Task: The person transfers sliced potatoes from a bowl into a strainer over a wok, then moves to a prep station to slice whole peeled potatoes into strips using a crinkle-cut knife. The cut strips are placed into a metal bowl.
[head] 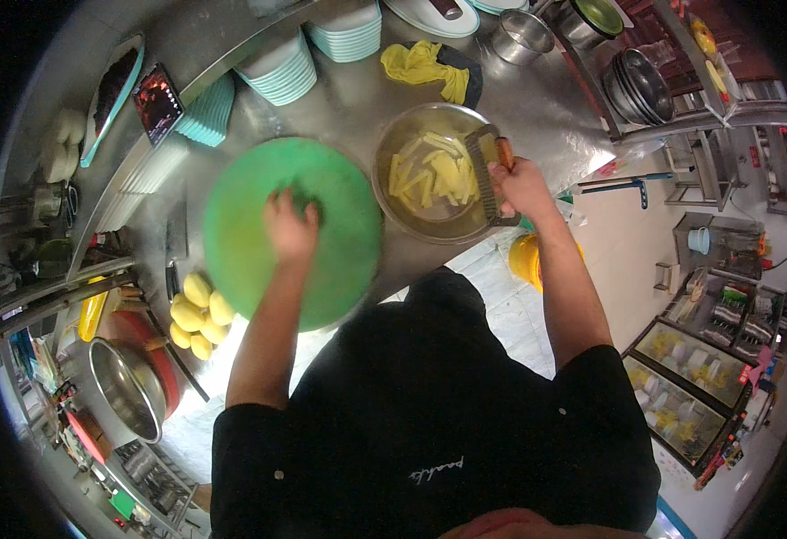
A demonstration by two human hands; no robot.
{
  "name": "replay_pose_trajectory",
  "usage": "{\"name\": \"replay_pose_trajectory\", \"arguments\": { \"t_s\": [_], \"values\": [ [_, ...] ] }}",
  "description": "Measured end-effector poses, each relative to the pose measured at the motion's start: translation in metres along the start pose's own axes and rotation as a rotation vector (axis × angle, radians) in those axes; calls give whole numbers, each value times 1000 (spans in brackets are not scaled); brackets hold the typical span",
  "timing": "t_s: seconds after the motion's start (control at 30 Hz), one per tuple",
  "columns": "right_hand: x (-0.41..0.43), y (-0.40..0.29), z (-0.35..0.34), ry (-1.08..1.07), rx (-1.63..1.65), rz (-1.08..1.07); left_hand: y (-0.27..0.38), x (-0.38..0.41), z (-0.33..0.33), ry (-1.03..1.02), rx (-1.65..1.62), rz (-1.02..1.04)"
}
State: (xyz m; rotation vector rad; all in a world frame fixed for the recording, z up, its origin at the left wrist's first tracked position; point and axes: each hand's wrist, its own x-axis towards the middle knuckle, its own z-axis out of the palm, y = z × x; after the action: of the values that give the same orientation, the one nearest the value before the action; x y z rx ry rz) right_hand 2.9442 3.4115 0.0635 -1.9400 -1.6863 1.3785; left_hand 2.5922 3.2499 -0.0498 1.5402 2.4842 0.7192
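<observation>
My right hand [520, 190] grips the orange-brown wooden handle of a broad, ridged blade, apparently a crinkle-cut knife [481, 162]. The blade stands at the right rim of a round steel bowl [384, 202]. Inside the bowl lie pale yellow potato sticks [444, 172], partly hidden by the blade. My left hand [291, 226], blurred, is over a round green cutting board [339, 269]; its fingers are apart and I see nothing in them. Several peeled potatoes [195, 313] sit left of the board, beside the black handle of a knife [172, 279].
Stacked turquoise-edged dishes [282, 71] line the back of the steel counter [339, 101]. A yellow cloth [427, 64] and a steel pot [521, 37] stand behind the bowl. A phone [158, 104] leans at the shelf edge. A yellow bucket [525, 259] is on the floor.
</observation>
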Motion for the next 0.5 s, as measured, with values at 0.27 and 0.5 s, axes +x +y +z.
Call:
{"name": "replay_pose_trajectory", "arguments": {
  "t_s": [0.27, 0.5],
  "values": [
    [-30, -2, 9, 340, 327, -116, -45, -64, -28, -441, 143, -293],
    [-38, 9, 5, 388, 434, -133, -93, -70, 13, -518, 172, -16]
  ]
}}
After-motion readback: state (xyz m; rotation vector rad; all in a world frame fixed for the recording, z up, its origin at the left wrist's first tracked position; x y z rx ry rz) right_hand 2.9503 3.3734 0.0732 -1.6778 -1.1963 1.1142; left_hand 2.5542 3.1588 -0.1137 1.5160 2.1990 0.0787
